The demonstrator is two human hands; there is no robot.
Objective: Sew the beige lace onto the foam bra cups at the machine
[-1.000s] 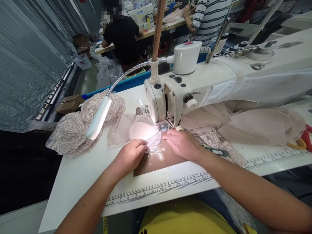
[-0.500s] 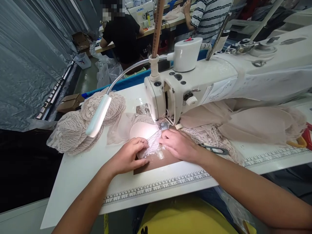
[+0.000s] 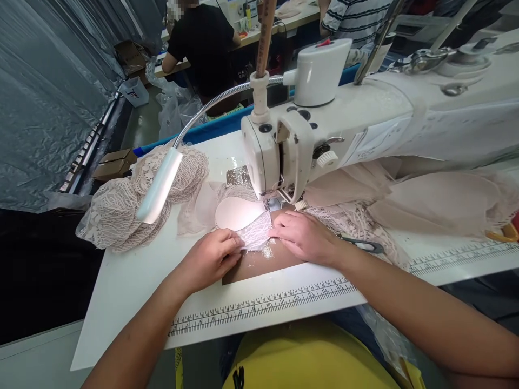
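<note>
A strip of pale lace fabric (image 3: 257, 232) lies spread just in front of the sewing machine's needle area (image 3: 267, 204), joined or laid against a smooth light bra cup (image 3: 237, 212). My left hand (image 3: 211, 256) pinches the lace at its left end, thumb and fingers closed. My right hand (image 3: 303, 235) has its fingers together on the lace's right edge, close to the presser foot; its thumb is mostly hidden. Under the lace is a brown plate (image 3: 259, 266) with shiny tape on it.
Stacks of lace cups (image 3: 117, 213) lie at the left beneath the lamp (image 3: 160, 186). Beige mesh pieces (image 3: 438, 202) and thread snips (image 3: 363, 246) lie on the right. A ruler strip (image 3: 259, 309) runs along the front edge. Two people sit or stand beyond the machine.
The left hand's thumb and fingers have closed on the lace. The lace has turned and flattened, its left end moving down beside the cup. The right hand stays near the needle.
</note>
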